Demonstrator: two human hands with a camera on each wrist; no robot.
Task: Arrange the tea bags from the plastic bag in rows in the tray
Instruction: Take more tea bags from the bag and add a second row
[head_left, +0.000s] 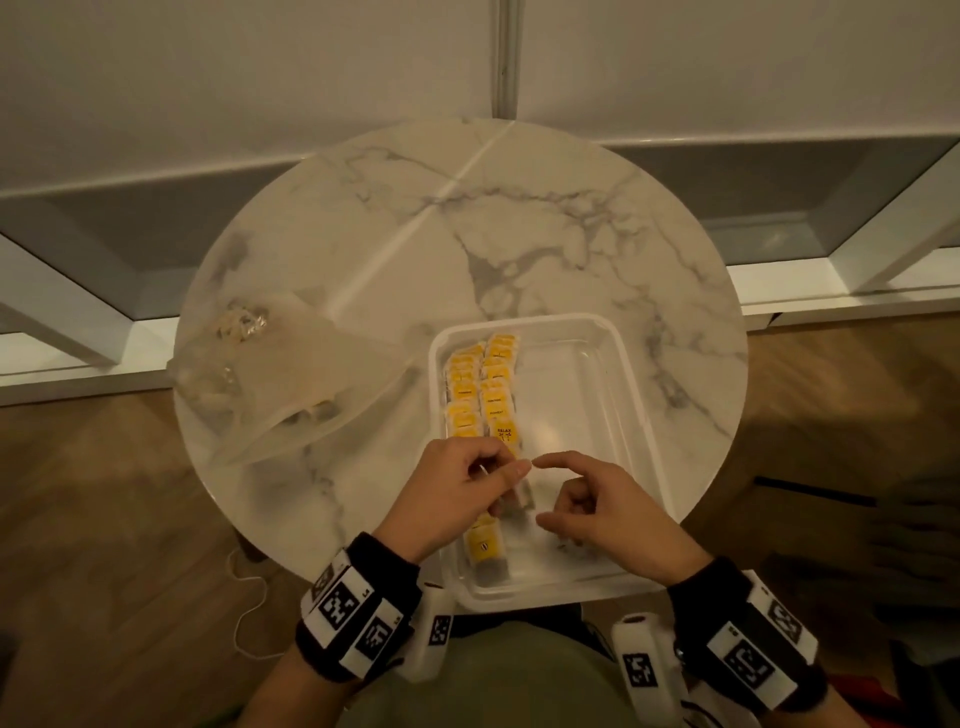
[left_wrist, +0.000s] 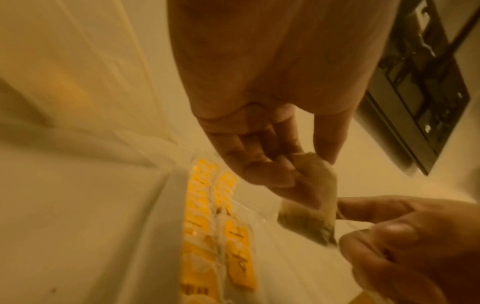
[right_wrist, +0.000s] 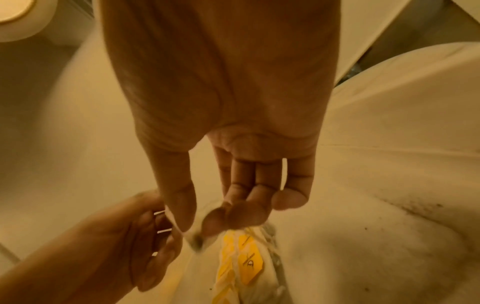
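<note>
A clear plastic tray (head_left: 582, 405) sits on the near side of the round marble table. Two rows of yellow-tagged tea bags (head_left: 480, 395) lie along its left side, also seen in the left wrist view (left_wrist: 207, 226). Over the near end of those rows my left hand (head_left: 498, 478) pinches a greyish tea bag (left_wrist: 309, 216) by its top between thumb and fingers. My right hand (head_left: 540, 491) is close beside it, and its thumb and forefinger pinch the thin string (left_wrist: 348, 223) coming off that bag. A crumpled plastic bag (head_left: 291, 384) lies to the left.
One more yellow-tagged tea bag (head_left: 485, 545) lies at the tray's near left corner under my left hand. The right half of the tray shows bare plastic. The table's near edge (head_left: 291, 540) is just behind my wrists, with wooden floor around.
</note>
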